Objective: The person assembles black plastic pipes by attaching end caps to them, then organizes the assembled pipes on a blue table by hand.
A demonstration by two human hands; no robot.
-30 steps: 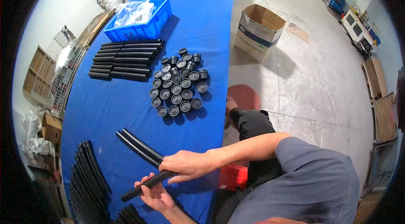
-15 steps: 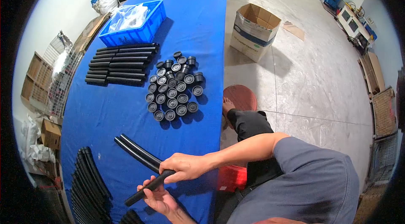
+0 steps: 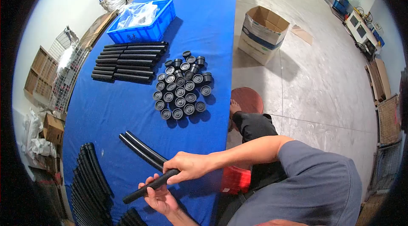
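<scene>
My right hand (image 3: 187, 167) is closed round the upper end of a black tube (image 3: 146, 190). Lower down, my left hand (image 3: 160, 199) holds the same tube between thumb and fingers, so it slants over the table toward the lower left. Just beyond my right hand lie two more black tubes (image 3: 142, 148) side by side, their near ends hidden behind it. A large fanned row of black tubes (image 3: 91, 179) fills the lower left of the table, and another bunch (image 3: 132, 217) shows at the bottom edge.
Many round black caps (image 3: 180, 92) stand in a cluster mid-table. Behind them are stacked black tubes (image 3: 127, 62) and a blue crate (image 3: 144, 26) with clear plastic bags. The blue-covered table (image 3: 204, 17) ends at the right, where a cardboard box (image 3: 263, 34) and round red stool (image 3: 248, 100) stand.
The view has shifted slightly, so the table things appear a little further right. Both hands keep hold of the tube, which lies at a slightly flatter slant.
</scene>
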